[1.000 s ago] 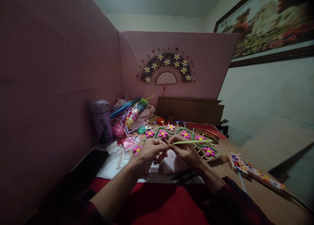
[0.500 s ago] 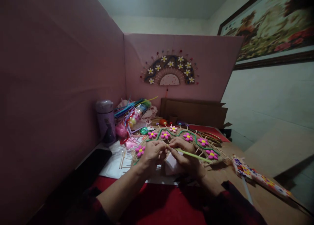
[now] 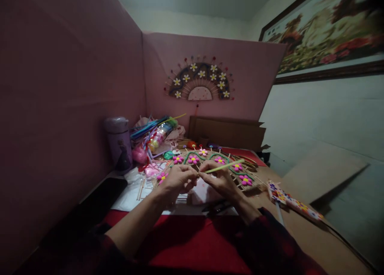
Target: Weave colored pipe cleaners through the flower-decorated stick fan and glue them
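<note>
My left hand (image 3: 177, 179) and my right hand (image 3: 219, 181) meet over a half-round woven fan (image 3: 210, 163) of thin sticks, which carries pink flowers and a green wavy cord. Both hands pinch a light green pipe cleaner (image 3: 225, 166). Its free end points right and slightly up over the fan. My left fingers are closed at its near end, and my right fingers grip it just beside them. Under my right hand lies a pale pink piece (image 3: 202, 195).
A lilac bottle (image 3: 118, 143) stands at the left by a heap of coloured pipe cleaners and beads (image 3: 156, 135). A finished fan (image 3: 198, 81) hangs on the pink board. A beaded stick piece (image 3: 292, 203) lies at the right. Brown cardboard (image 3: 228, 133) stands behind.
The free end of the pipe cleaner dropped down to the right, then rose again. My view has shifted a little, and both hands stay pinched together.
</note>
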### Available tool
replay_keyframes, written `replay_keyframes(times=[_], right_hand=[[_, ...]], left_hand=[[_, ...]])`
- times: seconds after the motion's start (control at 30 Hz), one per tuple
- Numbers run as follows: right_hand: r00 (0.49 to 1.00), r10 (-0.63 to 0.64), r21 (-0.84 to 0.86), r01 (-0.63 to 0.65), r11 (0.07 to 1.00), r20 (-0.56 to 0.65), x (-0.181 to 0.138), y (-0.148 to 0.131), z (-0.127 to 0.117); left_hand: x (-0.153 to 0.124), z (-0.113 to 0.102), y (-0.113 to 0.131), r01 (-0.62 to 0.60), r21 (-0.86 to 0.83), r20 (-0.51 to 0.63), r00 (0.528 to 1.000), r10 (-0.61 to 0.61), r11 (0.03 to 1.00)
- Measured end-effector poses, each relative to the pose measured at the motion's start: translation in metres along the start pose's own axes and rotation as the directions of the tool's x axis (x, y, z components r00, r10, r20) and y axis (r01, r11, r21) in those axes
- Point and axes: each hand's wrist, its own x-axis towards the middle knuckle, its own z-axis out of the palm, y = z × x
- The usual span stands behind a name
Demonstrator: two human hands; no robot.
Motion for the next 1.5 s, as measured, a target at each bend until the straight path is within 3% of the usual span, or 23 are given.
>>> replay_keyframes(times=[0.13,0.3,0.4,0.5,0.77,0.97,1.17,1.3,1.5], right_hand=[[0.987,-0.121,-0.064,0.115,0.991,-0.104,-0.003,0.0,0.011],[0.952,-0.163,-0.171,0.12,0.978,-0.259,-0.01,-0.004,0.033],[0.939,-0.162,-0.13,0.127,0.983,-0.304,-0.01,-0.004,0.034],[0.959,-0.066,-0.035,0.059,0.998,-0.275,-0.006,0.0,0.023],[0.994,-0.057,-0.005,0.056,0.998,-0.096,-0.004,0.004,0.007],[0.996,-0.05,-0.034,0.048,0.998,-0.075,-0.004,0.001,0.008],[0.992,-0.081,0.0,0.082,0.997,-0.1,-0.002,-0.001,0.007],[0.992,-0.058,0.006,0.059,0.998,-0.116,-0.001,-0.001,0.008],[0.976,-0.132,-0.097,0.116,0.988,-0.175,-0.005,0.002,0.017]], left_hand=[[0.001,0.004,-0.003,-0.035,-0.121,-0.104,0.994,0.022,0.992],[-0.002,0.012,-0.009,-0.169,-0.239,-0.237,0.965,0.112,0.956],[-0.004,0.013,-0.008,-0.173,-0.257,-0.224,0.968,0.115,0.951],[-0.005,0.009,-0.003,-0.131,-0.21,-0.095,0.989,0.113,0.969],[-0.006,-0.003,0.011,-0.087,0.07,-0.028,0.996,0.09,0.994],[-0.007,-0.003,0.011,-0.033,0.147,-0.016,0.999,0.035,0.989],[-0.009,-0.001,0.013,-0.066,0.218,0.008,0.998,0.066,0.974],[-0.01,0.002,0.014,-0.069,0.162,0.01,0.998,0.068,0.984],[-0.002,0.003,0.002,-0.046,-0.142,-0.06,0.997,0.038,0.989]])
